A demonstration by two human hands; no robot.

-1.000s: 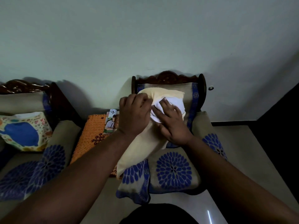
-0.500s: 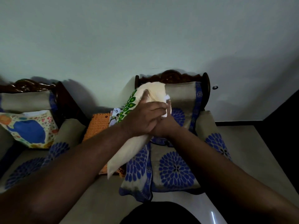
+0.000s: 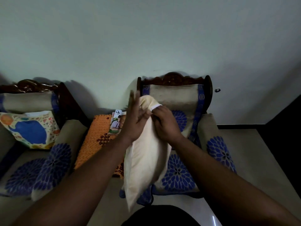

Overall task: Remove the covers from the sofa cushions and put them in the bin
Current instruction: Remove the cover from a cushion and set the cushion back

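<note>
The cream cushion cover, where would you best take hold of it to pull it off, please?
Probably at its bunched top edge, from the left: the cover hangs long and narrow, the right hand already pinches the white inner showing there, and the left hand is open beside it.

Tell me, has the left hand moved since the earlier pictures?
Yes. The left hand has let go of the cushion and opened, fingers now pointing toward the wall.

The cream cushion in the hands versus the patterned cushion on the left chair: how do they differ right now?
The cream cushion is plain; the patterned cushion shows a blue shape with coloured motifs. The cream one hangs upright in front of the right chair, gripped near its top by the right hand, the left hand open beside it; the patterned one leans untouched on the left chair.
</note>
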